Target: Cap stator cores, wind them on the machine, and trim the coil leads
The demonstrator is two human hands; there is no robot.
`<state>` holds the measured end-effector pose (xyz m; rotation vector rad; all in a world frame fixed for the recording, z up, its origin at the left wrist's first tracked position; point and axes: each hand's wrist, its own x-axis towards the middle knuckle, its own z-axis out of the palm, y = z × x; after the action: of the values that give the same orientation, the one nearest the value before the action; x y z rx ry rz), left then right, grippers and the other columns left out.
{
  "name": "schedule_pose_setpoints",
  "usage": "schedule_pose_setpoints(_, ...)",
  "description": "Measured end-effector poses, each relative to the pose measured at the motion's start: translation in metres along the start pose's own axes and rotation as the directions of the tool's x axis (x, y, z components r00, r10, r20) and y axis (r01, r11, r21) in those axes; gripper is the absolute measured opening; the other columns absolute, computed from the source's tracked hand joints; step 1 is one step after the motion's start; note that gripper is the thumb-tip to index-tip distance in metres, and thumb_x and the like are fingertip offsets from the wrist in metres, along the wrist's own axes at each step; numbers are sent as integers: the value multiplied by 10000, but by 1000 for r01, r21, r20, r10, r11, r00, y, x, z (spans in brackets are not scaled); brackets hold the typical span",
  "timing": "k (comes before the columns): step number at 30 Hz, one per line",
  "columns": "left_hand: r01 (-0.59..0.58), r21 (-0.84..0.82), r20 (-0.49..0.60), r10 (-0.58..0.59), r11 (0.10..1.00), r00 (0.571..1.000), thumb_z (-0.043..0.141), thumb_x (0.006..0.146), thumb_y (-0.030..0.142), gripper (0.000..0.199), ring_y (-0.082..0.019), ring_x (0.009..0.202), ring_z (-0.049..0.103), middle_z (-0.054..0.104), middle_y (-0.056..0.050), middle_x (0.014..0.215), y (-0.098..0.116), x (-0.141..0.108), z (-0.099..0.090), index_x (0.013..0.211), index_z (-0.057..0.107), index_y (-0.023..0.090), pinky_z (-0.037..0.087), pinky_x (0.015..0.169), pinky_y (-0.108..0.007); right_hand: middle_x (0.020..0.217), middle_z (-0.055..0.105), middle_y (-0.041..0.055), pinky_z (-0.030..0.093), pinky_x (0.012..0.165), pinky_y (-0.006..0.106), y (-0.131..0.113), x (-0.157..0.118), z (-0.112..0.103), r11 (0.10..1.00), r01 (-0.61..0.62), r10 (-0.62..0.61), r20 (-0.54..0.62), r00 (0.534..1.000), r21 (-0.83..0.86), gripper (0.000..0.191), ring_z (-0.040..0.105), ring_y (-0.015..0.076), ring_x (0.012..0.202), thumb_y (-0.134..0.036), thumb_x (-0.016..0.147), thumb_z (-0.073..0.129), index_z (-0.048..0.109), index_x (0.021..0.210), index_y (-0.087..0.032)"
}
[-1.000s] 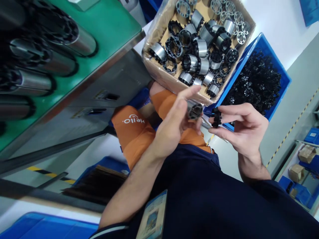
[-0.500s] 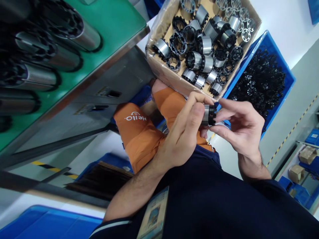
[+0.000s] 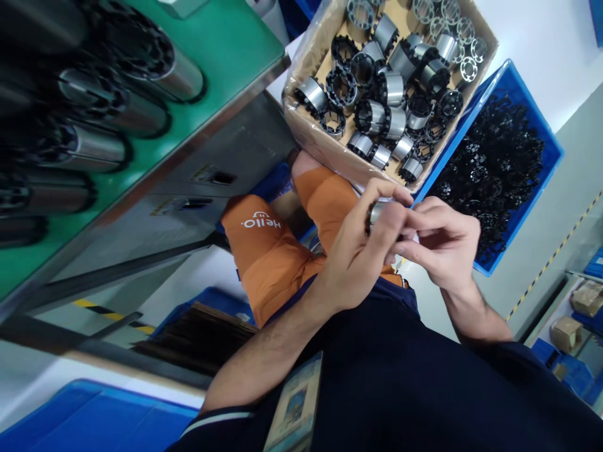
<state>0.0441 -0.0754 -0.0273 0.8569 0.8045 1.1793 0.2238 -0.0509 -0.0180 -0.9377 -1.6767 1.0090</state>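
Note:
Over my lap, my left hand is wrapped round a stator core, a short silver metal ring with black slotted plastic at its ends. Its middle is covered by my left thumb and fingers. My right hand is closed at the core's right end, thumb and fingers pinched together against it and beside the left fingertips. What exactly lies under the right fingertips is hidden. Beyond the hands, a cardboard box lined with clear plastic holds several similar cores, some with black end pieces, and bare metal rings at its far right.
A blue bin full of small black plastic parts stands right of the box. At left, a green-topped bench with a metal edge carries several longer metal cores. Another blue bin sits at lower left, and shelves with small boxes at far right.
My right hand has moved left and closed against the core's end. The core now shows its left end past my left thumb, and its right end is covered. The view has shifted slightly.

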Motion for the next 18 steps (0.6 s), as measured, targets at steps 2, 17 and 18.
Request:
schedule_pose_setpoints(2,-56,14,-28,57,998,998,843,1111,614,393,-175,880,700,748,-34,1100,-2,-2,0,1265,732,269,622,819,-318,877,825,-10,662,655,313,3,-2,6,1000,12,-12,-34,999,-23,178,726,152,699,-443,1001,987,954,1134,-329)
schedule_pose_setpoints(17,237,70,-68,-232,969,970,736,1092,822,982,-305,1311,790,718,-140,1529,-17,-20,-34,1844,348,323,571,1284,-500,1209,920,52,709,904,396,28,118,-49,878,152,-128,85,988,-454,425,854,226,991,-475,990,981,845,1332,-262)
schedule_pose_setpoints(18,267,86,-143,-253,960,957,696,1116,816,896,-296,1262,795,739,-133,1478,-17,-27,-39,1797,427,299,579,1255,-488,1198,918,55,700,905,405,35,138,-56,863,158,-126,99,987,-479,403,840,229,979,-472,992,969,855,1311,-254)
